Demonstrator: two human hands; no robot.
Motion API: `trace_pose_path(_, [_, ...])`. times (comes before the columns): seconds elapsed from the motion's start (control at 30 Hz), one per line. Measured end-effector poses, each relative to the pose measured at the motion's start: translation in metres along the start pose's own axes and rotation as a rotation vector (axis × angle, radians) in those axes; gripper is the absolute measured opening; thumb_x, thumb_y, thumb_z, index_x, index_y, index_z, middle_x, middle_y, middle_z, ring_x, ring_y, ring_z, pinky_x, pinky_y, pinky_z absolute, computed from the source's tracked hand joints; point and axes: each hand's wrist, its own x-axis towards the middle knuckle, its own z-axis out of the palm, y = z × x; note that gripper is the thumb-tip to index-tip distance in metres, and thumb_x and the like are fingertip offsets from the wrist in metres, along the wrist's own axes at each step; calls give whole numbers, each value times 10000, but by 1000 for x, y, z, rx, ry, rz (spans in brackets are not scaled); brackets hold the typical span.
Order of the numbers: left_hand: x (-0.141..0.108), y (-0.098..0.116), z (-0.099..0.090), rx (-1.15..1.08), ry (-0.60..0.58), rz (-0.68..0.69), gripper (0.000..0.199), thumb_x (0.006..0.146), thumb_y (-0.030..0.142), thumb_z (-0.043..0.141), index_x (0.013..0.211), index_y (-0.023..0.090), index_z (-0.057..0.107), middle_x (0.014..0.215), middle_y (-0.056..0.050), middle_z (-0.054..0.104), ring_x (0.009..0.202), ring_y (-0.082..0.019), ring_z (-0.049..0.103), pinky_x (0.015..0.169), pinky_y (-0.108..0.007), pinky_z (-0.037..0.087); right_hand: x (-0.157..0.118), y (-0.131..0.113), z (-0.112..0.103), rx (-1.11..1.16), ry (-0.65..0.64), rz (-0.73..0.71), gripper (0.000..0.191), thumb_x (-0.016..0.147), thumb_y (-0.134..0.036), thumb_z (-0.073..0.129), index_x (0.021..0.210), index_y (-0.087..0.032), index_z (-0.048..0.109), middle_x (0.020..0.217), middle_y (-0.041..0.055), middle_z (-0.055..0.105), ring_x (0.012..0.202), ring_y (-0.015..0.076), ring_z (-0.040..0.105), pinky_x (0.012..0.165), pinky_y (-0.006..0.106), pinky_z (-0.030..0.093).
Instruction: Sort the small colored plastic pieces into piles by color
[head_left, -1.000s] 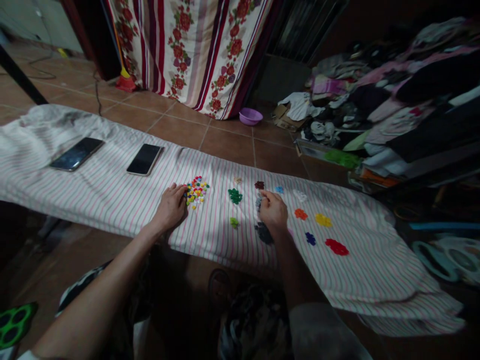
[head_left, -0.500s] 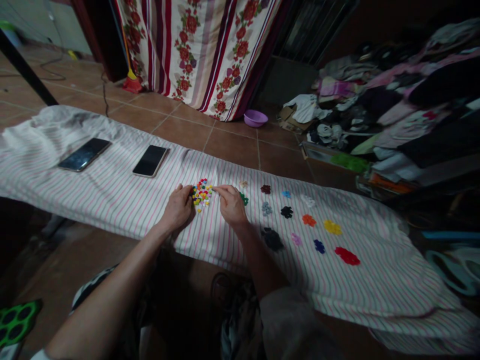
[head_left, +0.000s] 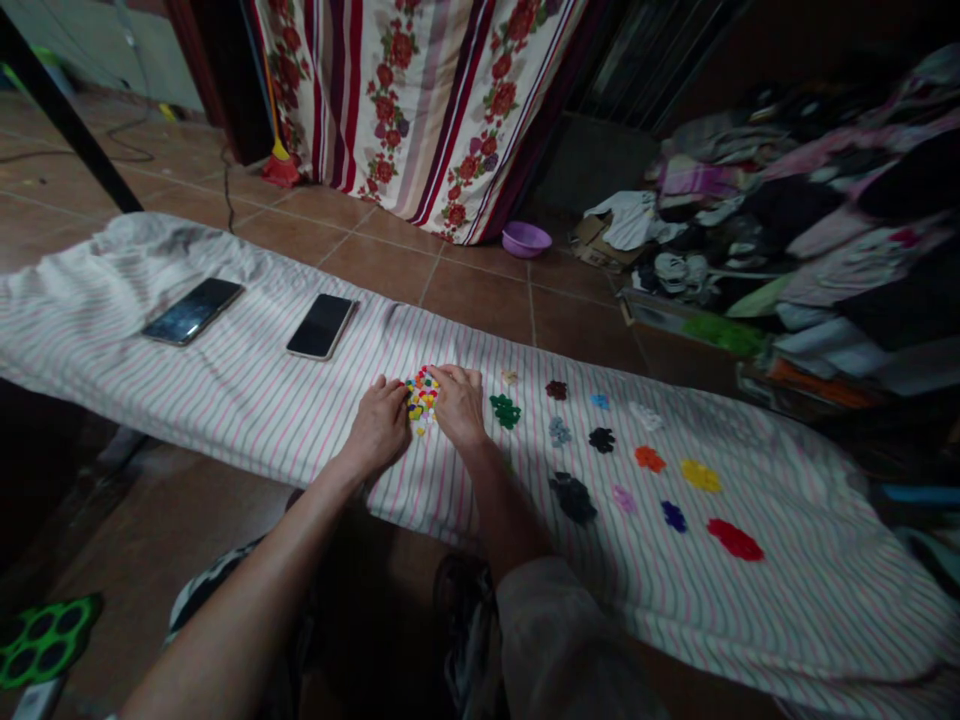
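A pile of small mixed-colour pieces (head_left: pixel 421 398) lies on the striped cloth (head_left: pixel 262 400) between my hands. My left hand (head_left: pixel 381 418) rests at the pile's left edge, fingers bent; whether it pinches a piece is too small to tell. My right hand (head_left: pixel 459 402) reaches over the pile's right side, its fingertips on the pieces; what they grip, if anything, is hidden. To the right are single-colour piles: green (head_left: pixel 505 410), brown (head_left: pixel 556 390), grey (head_left: pixel 559 432), black (head_left: pixel 601 440), orange (head_left: pixel 649 459), yellow (head_left: pixel 701 475), dark blue (head_left: pixel 673 516) and red (head_left: pixel 735 539).
Two phones, one farther left (head_left: pixel 193 311) and one nearer (head_left: pixel 322 326), lie on the cloth. Beyond it are a purple bowl (head_left: pixel 526 239), a broom (head_left: pixel 281 166) and a floral curtain (head_left: pixel 420 110). Clothes (head_left: pixel 832 200) are heaped at the right.
The view has shifted, so the cloth and piles appear farther right. My right hand has moved left over the mixed pile, uncovering the green pile.
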Motion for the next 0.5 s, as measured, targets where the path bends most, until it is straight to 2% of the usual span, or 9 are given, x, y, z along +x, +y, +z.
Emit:
trace_pose_path(0.1, [-1, 0, 0, -16, 0, -15, 343, 871, 158, 383, 1098, 129, 639, 1181, -131, 655, 1172, -263, 563, 1109, -510, 387, 2, 1, 5, 14, 5, 9, 446, 877, -86, 380, 1189, -232, 663, 1154, 80, 650, 1052, 253, 464, 941, 398, 353])
trace_pose_path(0.2, [-2, -1, 0, -28, 4, -14, 336, 867, 159, 384, 1093, 152, 632, 1179, -111, 658, 1172, -257, 564, 1098, -519, 398, 4, 3, 8, 52, 20, 13, 401, 901, -124, 376, 1157, -210, 673, 1111, 85, 674, 1041, 241, 489, 942, 395, 348])
trace_pose_path(0.3, [-2, -1, 0, -20, 17, -7, 325, 862, 160, 391, 1082, 177, 630, 1165, -93, 662, 1165, -251, 568, 1095, -520, 399, 5, 3, 10, 82, 38, 23, 344, 910, -160, 395, 1086, -202, 687, 1057, 74, 694, 1021, 223, 522, 944, 379, 346])
trace_pose_path(0.5, [-1, 2, -1, -10, -1, -3, 310, 868, 161, 398, 1074, 134, 628, 1126, -124, 669, 1106, -247, 591, 1124, -490, 367, 7, -3, 9, 82, 58, 38, 203, 890, -196, 476, 921, -207, 677, 983, 52, 707, 968, 207, 560, 935, 356, 341])
